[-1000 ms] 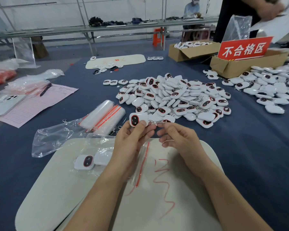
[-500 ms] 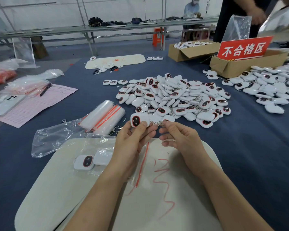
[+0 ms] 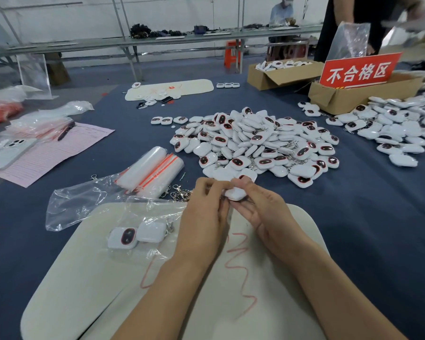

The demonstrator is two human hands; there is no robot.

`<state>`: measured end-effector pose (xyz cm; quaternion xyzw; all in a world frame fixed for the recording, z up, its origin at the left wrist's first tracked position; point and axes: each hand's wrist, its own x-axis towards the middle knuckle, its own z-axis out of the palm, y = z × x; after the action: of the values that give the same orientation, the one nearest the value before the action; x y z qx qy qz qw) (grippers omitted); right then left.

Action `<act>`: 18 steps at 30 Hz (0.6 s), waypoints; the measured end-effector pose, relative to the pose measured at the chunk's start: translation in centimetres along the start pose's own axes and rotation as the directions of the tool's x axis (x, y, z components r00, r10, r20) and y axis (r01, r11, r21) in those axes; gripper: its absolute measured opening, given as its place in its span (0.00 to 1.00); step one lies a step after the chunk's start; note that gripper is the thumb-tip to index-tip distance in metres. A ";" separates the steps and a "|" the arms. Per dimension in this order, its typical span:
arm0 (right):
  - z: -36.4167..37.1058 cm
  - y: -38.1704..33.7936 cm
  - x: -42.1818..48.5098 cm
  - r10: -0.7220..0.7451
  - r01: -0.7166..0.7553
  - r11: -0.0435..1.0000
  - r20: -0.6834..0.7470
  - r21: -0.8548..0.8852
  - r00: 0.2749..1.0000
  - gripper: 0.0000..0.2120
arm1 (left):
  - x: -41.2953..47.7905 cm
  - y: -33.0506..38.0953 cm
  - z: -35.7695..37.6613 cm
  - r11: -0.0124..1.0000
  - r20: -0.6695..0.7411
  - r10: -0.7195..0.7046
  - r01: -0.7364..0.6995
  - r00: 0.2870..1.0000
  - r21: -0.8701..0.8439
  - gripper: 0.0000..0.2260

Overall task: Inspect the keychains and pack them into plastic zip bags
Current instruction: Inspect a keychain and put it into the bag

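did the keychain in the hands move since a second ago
Yes. The keychain has shifted right, away from the roll of zip bags, and slightly nearer the white mat; its dark face no longer shows.

Keychain pile (image 3: 255,146) behind mat (image 3: 84,290) (bag rolls (image 3: 152,170) left).

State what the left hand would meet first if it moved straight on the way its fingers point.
The left hand would probably meet the near edge of the keychain pile, beyond the held keychain; depth is unclear.
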<state>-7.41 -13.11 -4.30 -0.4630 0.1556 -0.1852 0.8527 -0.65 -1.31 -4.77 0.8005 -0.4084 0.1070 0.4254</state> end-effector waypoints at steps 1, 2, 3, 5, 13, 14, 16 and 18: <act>0.0 0.1 0.0 0.001 -0.001 1.000 0.011 -0.007 1.000 0.11 | 0.1 0.2 -0.2 1.000 0.026 0.013 -0.013 1.000 0.013 0.11; -0.1 0.1 0.0 0.001 -0.001 1.000 0.014 -0.022 1.000 0.11 | 0.1 0.4 -0.4 1.000 0.048 0.024 -0.025 0.999 0.006 0.13; -0.2 0.1 0.0 0.004 -0.004 0.999 0.009 -0.040 1.000 0.11 | 0.1 0.6 -0.7 1.000 0.062 0.023 -0.022 0.998 -0.009 0.13; -0.4 0.0 0.2 0.010 -0.011 0.998 -0.030 -0.061 1.000 0.13 | 0.0 0.8 -1.6 0.999 0.046 -0.040 0.040 0.998 -0.001 0.14; -0.1 -0.1 -0.4 -0.030 0.011 0.986 -0.113 -0.167 0.993 0.15 | -3.7 0.4 -4.8 0.799 0.180 -0.431 0.282 0.884 0.531 0.15; 0.0 -0.2 -0.6 -0.036 0.017 0.983 -0.103 -0.181 0.994 0.15 | -3.7 0.5 -4.9 0.785 0.194 -0.433 0.262 0.880 0.561 0.14; 0.4 -0.4 -1.2 -0.013 0.000 0.986 -0.078 -0.165 0.997 0.14 | -3.6 0.9 -5.1 0.780 0.192 -0.426 0.252 0.884 0.573 0.12; 0.7 -0.6 -1.9 0.077 -0.083 0.993 -0.074 -0.085 0.994 0.14 | -3.5 1.0 -5.6 0.807 0.170 -0.430 0.293 0.887 0.514 0.10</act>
<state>-8.90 -12.05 -3.23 -0.4866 0.2121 -0.1602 0.8322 -2.64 4.65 -2.59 0.9500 -0.2634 0.0064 0.1674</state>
